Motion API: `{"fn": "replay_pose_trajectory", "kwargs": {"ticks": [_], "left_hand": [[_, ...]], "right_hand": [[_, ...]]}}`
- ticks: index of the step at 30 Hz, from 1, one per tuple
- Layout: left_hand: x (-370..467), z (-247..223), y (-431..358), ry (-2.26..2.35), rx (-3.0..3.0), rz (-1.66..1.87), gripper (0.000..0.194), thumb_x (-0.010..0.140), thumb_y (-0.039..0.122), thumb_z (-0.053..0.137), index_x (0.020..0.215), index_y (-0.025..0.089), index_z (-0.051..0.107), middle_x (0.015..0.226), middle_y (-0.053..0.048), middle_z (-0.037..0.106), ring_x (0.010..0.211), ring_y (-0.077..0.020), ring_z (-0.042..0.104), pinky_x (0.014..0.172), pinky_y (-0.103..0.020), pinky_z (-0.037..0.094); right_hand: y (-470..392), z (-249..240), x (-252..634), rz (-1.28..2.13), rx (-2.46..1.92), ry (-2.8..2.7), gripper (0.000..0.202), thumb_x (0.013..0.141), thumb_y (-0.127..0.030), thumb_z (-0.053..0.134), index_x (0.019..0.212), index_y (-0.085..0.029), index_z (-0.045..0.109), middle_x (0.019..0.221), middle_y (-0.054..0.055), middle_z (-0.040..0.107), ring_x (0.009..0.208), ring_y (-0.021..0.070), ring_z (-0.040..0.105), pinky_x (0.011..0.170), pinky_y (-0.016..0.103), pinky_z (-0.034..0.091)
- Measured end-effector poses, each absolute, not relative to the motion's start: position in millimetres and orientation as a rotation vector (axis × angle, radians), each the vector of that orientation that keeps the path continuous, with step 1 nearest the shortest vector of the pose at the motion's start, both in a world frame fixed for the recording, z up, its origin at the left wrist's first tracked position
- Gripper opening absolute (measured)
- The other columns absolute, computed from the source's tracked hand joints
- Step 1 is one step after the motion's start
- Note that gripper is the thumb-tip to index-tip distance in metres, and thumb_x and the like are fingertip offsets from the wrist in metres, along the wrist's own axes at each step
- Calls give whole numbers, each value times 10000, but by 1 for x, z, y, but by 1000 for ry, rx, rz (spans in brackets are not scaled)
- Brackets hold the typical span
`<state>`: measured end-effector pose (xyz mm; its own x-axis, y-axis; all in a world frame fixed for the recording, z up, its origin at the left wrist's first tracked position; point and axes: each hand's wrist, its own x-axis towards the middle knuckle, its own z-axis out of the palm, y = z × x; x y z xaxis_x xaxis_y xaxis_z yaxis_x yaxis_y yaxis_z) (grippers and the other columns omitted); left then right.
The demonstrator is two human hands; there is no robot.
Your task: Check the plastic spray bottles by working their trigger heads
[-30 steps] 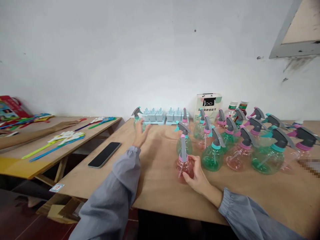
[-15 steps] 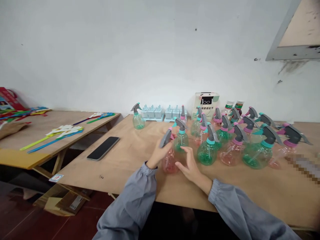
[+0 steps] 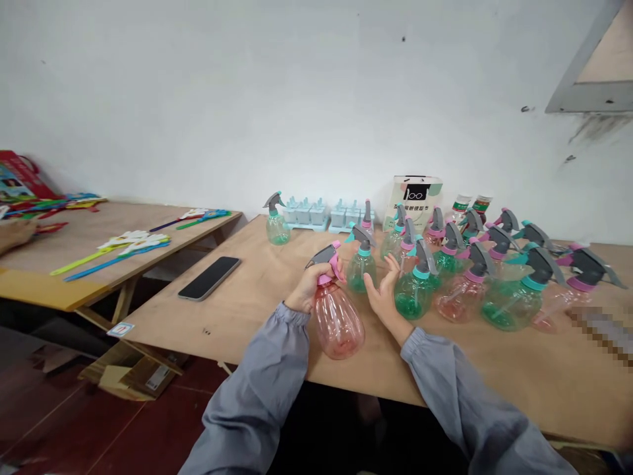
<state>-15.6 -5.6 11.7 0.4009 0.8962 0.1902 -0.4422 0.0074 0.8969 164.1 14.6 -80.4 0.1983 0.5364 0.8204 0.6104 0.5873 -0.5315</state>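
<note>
My left hand (image 3: 319,284) is wrapped round the neck of a pink spray bottle (image 3: 340,324), which has a grey and pink trigger head and leans, its base toward the right. To the right of this bottle, my right hand (image 3: 387,297) is raised with its fingers apart and nothing in it. A green spray bottle (image 3: 362,269) stands just behind, between the two hands. Near my right hand's wrist stands another green bottle (image 3: 414,297). Several more pink and green spray bottles (image 3: 459,298) are grouped to the right.
A black phone (image 3: 210,278) lies on the wooden table (image 3: 257,330). Light blue moulds (image 3: 305,214), a lone green bottle (image 3: 277,227) and a printed bag (image 3: 413,201) stand along the back. On the left table are colourful hand-shaped clappers (image 3: 123,247); another person's hand (image 3: 17,234) shows at the far left.
My left hand has lifted and tilted the pink bottle, bringing its base nearer the table's front edge. My right hand has moved away from it. The view has shifted slightly.
</note>
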Motion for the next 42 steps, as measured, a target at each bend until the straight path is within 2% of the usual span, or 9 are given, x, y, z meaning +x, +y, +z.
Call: {"fn": "replay_pose_trajectory", "kwargs": {"ticks": [5,9,11,18,23,29,31,35,42], "left_hand": [[-19,7,-2,501,1140,1083,239,523,203,577,753,171,634,766,-55,701,869,-255,702,722,-343,555],[-20,9,-6,521,1144,1044,118,516,202,574,624,160,597,619,-29,633,619,-160,628,562,-259,484],[-19,10,-8,533,1152,1040,59,512,193,568,560,161,567,580,-29,607,573,-139,596,521,-242,454],[-23,4,-4,520,1154,1092,275,540,194,589,805,166,656,792,-47,723,841,-221,713,624,-264,517],[-24,5,-8,606,1091,1134,155,504,220,586,648,165,575,745,-64,703,765,-212,709,529,-240,466],[-23,5,-5,507,1176,1189,206,532,204,587,732,175,630,761,-38,702,880,-220,705,783,-309,540],[-23,4,-4,527,1167,1211,206,541,211,582,738,177,634,739,-37,694,858,-216,700,742,-299,534],[-24,6,-7,625,1152,1224,104,534,215,563,627,179,592,651,-34,650,778,-190,685,604,-241,482],[-22,10,-9,607,1202,1184,180,528,199,564,696,185,630,755,-42,711,792,-190,680,666,-266,512]], "right_hand": [[24,-92,166,-99,-1051,-1497,661,897,-471,563,1406,-170,266,1409,214,405,1409,328,376,1170,610,297],[29,-98,165,-51,-1056,-1513,705,891,-501,577,1413,-148,261,1401,221,423,1379,322,415,1153,571,354],[30,-100,165,-7,-1060,-1519,702,901,-505,564,1418,-148,254,1413,223,420,1367,312,435,1152,560,364],[28,-101,166,103,-1033,-1545,706,897,-512,583,1416,-173,246,1452,221,405,1398,302,426,1163,550,370],[29,-101,166,192,-1045,-1515,664,896,-518,571,1384,-175,281,1415,215,441,1363,302,464,1150,556,383],[27,-100,166,226,-1021,-1505,641,892,-499,570,1370,-183,284,1414,210,449,1353,297,473,1149,553,382],[27,-100,166,236,-1026,-1502,658,879,-503,582,1373,-189,283,1419,206,443,1356,302,468,1150,561,376],[28,-100,167,256,-1034,-1498,679,859,-512,600,1365,-183,289,1416,209,434,1348,311,471,1149,566,376],[28,-101,166,255,-1011,-1506,663,875,-516,574,1366,-181,281,1413,211,434,1341,302,480,1139,549,392]]}}
